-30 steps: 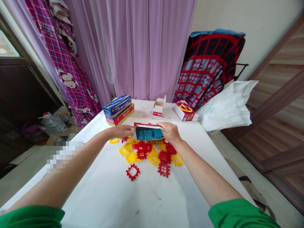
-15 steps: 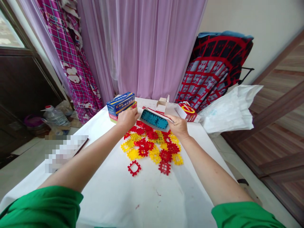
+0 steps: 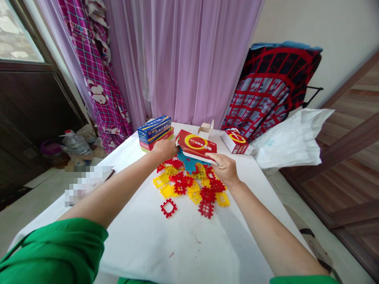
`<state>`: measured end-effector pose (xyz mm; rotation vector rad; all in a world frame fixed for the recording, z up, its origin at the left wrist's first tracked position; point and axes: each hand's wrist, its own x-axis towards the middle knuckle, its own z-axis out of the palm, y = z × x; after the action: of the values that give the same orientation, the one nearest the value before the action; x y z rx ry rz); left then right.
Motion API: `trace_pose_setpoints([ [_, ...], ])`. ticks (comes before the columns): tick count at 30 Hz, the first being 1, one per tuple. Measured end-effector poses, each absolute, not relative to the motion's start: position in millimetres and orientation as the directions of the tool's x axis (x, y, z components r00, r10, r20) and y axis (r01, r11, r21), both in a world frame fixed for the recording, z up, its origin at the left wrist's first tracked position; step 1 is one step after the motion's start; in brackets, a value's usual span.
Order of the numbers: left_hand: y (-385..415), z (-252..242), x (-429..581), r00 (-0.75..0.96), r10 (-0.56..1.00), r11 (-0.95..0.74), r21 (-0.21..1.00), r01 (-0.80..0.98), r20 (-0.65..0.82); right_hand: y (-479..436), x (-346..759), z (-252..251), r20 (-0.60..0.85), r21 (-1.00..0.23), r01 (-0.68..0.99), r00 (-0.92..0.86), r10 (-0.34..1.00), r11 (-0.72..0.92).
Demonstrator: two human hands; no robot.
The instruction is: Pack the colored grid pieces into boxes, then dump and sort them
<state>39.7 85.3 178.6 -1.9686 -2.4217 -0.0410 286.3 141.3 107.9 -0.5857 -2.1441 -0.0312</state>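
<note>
Red carton [image 3: 197, 142] – one, tipped over the pile on the desk [image 3: 166, 244]; left hand [image 3: 164, 151], fingers closed on its left end; right hand [image 3: 226, 169], fingers gripping its right end. Red pieces [image 3: 207, 194] and yellow pieces [image 3: 169, 191]: loose on the desk. Blue pieces [image 3: 189, 162]: spilling beneath the carton – remainder inside cannot be told. Around: blue box [image 3: 155, 130] on a red-and-green box [image 3: 170, 134], crowding the left hand; second red box [image 3: 237, 141], well apart; white bag [image 3: 290, 140], far right.
</note>
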Motion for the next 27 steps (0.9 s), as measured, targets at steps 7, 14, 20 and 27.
trace_pose_setpoints([
  [7, 78, 147, 41, -0.245, 0.966, 0.238, 0.083, 0.968, 0.088, 154, 285, 79, 0.684, -0.163, 0.487, -0.571, 0.454, 0.858],
  [14, 78, 132, 41, -0.320, 0.938, 0.299, 0.154, 0.942, 0.134, 152, 277, 87, 0.642, -0.187, 0.535, -0.568, 0.515, 0.824],
  [20, 86, 149, 42, -0.297, 0.939, 0.262, 0.203, 0.943, 0.171, 153, 275, 103, 0.668, -0.241, 0.563, -0.495, 0.556, 0.791],
  [27, 30, 96, 56, 0.330, 0.937, -0.349, 0.260, 0.900, 0.115, 192, 329, 118, 0.545, -0.383, 0.861, -0.081, 0.835, 0.334],
])
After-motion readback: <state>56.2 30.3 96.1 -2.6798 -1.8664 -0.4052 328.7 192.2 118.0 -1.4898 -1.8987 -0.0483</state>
